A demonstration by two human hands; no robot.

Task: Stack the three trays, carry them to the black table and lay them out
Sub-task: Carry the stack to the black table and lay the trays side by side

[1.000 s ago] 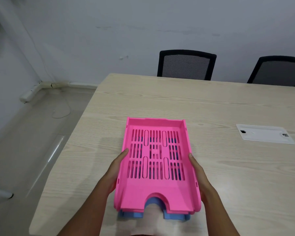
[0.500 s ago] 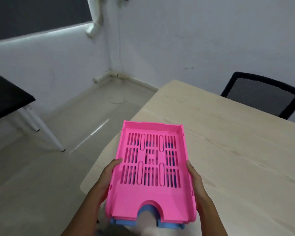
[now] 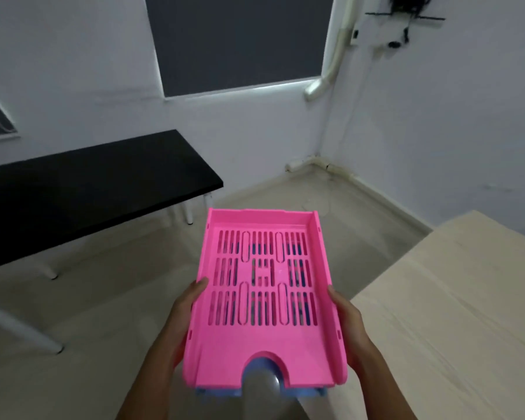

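Note:
I hold a stack of trays level in front of me, over the floor. The top one is a pink slotted tray (image 3: 264, 353). Under it a blue tray (image 3: 308, 400) shows only at the near edge and through the slots; any third tray is hidden. My left hand (image 3: 187, 310) grips the stack's left side and my right hand (image 3: 347, 316) grips its right side. The black table (image 3: 82, 189) stands ahead on the left against the wall, with nothing on the part I see.
The light wooden table (image 3: 446, 313) lies close on my right. White legs (image 3: 188, 212) of the black table reach the beige floor (image 3: 112, 298). Another white leg (image 3: 28, 331) crosses at lower left. A dark window panel (image 3: 240, 40) and wall pipe (image 3: 334, 62) lie ahead.
The view has swung left from the wooden table to the black table and window wall. The stack has left the wooden table and now hangs over the floor in both hands.

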